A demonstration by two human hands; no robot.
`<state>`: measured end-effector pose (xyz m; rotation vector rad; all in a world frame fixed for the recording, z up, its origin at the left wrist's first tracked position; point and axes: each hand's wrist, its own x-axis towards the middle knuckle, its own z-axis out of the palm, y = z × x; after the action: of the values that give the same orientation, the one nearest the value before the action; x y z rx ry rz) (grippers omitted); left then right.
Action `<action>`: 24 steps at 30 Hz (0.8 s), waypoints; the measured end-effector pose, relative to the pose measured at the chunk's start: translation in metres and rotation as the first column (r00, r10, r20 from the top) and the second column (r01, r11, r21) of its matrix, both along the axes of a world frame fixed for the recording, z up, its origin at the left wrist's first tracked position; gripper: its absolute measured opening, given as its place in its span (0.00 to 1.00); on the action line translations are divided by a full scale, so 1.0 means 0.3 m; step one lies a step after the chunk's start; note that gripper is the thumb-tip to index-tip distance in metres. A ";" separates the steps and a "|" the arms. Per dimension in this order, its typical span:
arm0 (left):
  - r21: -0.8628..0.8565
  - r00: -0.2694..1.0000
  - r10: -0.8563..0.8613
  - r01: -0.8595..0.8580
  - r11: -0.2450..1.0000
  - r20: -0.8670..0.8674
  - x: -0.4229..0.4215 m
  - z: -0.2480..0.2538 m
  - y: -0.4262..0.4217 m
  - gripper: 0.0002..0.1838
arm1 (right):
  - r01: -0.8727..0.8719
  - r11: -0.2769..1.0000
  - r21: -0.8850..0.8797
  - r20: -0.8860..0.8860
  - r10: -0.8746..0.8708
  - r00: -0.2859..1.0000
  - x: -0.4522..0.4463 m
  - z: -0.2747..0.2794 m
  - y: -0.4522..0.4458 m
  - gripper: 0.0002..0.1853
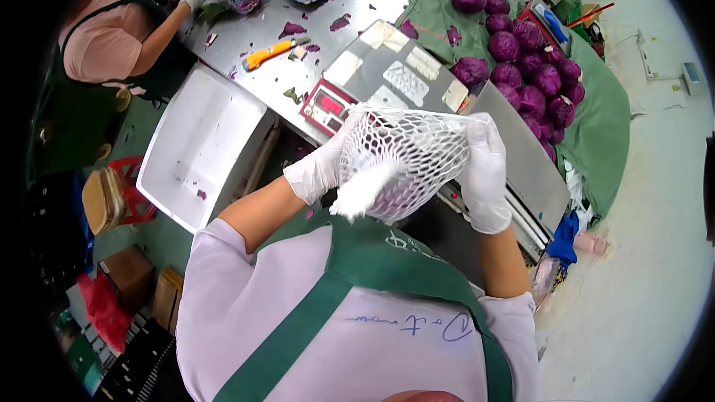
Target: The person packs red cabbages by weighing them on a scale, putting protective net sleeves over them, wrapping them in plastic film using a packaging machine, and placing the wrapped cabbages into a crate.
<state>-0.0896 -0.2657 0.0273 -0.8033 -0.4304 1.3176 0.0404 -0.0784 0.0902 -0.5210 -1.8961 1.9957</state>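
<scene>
A white foam net sleeve (417, 134) is stretched between my two gloved hands, above the front of the metal table. My left hand (324, 167) grips its left side, fingers partly hidden by the mesh. On the opposite side, my right hand (485, 171) is closed on the sleeve's edge, thumb and fingers at the top. Purple shows through the mesh low down, looking like a red cabbage (398, 197) inside. A bunched white end of the net hangs toward me. Just beyond my hands lies a scale (383, 67) with patches of tape and a red-framed display.
Red cabbages (532, 67) are heaped on green cloth (607, 126) at right. A yellow-orange utility knife (272, 53) and leaf scraps lie on the metal table (246, 85). A white bin (201, 145) stands left. A co-worker (112, 37) in gloves works at upper left.
</scene>
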 end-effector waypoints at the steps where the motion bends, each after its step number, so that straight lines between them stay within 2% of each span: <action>1: 0.140 0.936 0.144 -0.103 0.985 -0.321 0.040 -0.079 0.011 0.39 | 0.035 0.941 -0.338 0.074 -0.011 0.997 0.028 0.055 -0.033 0.15; 2: 0.303 0.752 0.304 -0.146 0.942 -0.584 0.077 -0.144 0.018 0.40 | 0.090 0.771 -0.631 0.144 0.002 0.990 0.060 0.093 -0.062 0.16; 3: 0.178 0.747 0.257 -0.186 0.966 -0.613 0.103 -0.166 0.007 0.39 | -0.046 0.740 -0.671 0.164 0.209 0.964 0.134 0.084 -0.028 0.19; 4: 0.109 0.666 0.221 -0.206 0.972 -0.712 0.130 -0.131 0.011 0.39 | -0.279 0.571 -0.772 -0.018 0.419 0.908 0.214 -0.004 0.048 0.19; 6: 0.023 0.662 0.251 -0.332 0.943 -0.707 0.207 -0.074 0.047 0.35 | -0.434 0.643 -0.630 0.187 0.669 0.720 0.327 -0.002 0.081 0.20; 7: 0.144 0.558 0.248 -0.223 0.964 -0.792 0.243 -0.025 0.063 0.29 | -0.665 0.604 -0.438 0.218 0.790 0.573 0.363 0.036 0.086 0.20; 8: 0.258 0.427 0.279 -0.109 0.960 -0.860 0.278 0.023 0.079 0.23 | -0.736 0.553 -0.390 0.152 0.827 0.541 0.421 0.039 0.093 0.21; 10: 0.182 0.498 0.315 -0.297 0.937 -0.808 0.360 -0.021 0.164 0.17 | -0.715 0.638 -0.285 0.044 0.754 0.655 0.511 0.005 0.168 0.22; 11: 0.027 0.498 0.192 -0.321 0.947 -0.846 0.411 -0.005 0.208 0.14 | -0.492 0.717 -0.493 0.005 0.568 0.823 0.532 -0.034 0.197 0.21; 12: 0.037 0.539 0.177 -0.261 0.965 -0.823 0.449 0.033 0.230 0.14 | -0.340 0.806 -0.485 -0.171 0.294 0.940 0.561 -0.047 0.222 0.19; 14: 0.163 0.555 0.277 -0.248 0.955 -0.785 0.537 0.063 0.273 0.15 | -0.045 0.884 -0.465 0.043 0.073 0.996 0.629 -0.133 0.249 0.18; 15: 0.207 0.596 0.327 -0.262 0.943 -0.734 0.571 0.028 0.301 0.17 | 0.014 0.908 -0.419 0.102 0.032 0.994 0.662 -0.186 0.211 0.17; 16: 0.112 0.666 0.249 -0.242 0.964 -0.704 0.615 0.088 0.330 0.17 | -0.031 0.898 -0.438 0.105 0.086 0.991 0.710 -0.198 0.195 0.20; 17: 0.100 0.657 0.263 -0.276 0.956 -0.707 0.661 0.100 0.357 0.17 | -0.001 0.812 -0.584 0.090 0.066 0.994 0.778 -0.181 0.179 0.22; 18: 0.088 0.647 0.277 -0.309 0.947 -0.711 0.701 0.109 0.380 0.17 | 0.022 0.700 -0.714 0.074 0.044 0.996 0.827 -0.117 0.151 0.24; 19: 0.190 0.657 0.325 -0.269 0.944 -0.680 0.737 0.125 0.400 0.16 | 0.039 0.536 -0.843 0.083 0.058 0.995 0.867 -0.076 0.133 0.26; 20: 0.217 0.603 0.345 -0.277 0.936 -0.719 0.776 0.110 0.444 0.13 | 0.059 0.345 -0.937 0.091 0.078 0.993 0.908 -0.056 0.130 0.28; 21: 0.206 0.590 0.290 -0.206 0.956 -0.754 0.795 0.104 0.474 0.12 | 0.074 0.391 -0.917 0.109 0.068 0.992 0.951 -0.135 0.158 0.27; 22: 0.195 0.570 0.236 -0.133 0.972 -0.787 0.794 0.100 0.507 0.10 | 0.136 0.401 -0.906 0.156 0.017 0.988 0.968 -0.117 0.167 0.25; 23: 0.018 0.394 0.094 -0.191 0.981 -0.914 0.769 0.088 0.517 0.11 | 0.142 0.460 -0.876 0.129 -0.059 0.990 0.984 -0.133 0.187 0.24; 24: 0.046 0.046 0.059 -0.234 0.971 -0.997 0.722 0.049 0.530 0.12 | 0.150 0.520 -0.841 0.096 -0.129 0.987 0.997 -0.145 0.213 0.23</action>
<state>0.1269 -0.1066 0.0421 0.2818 0.7997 1.7858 0.3395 -0.0145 0.0466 -0.8902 -0.6741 2.7038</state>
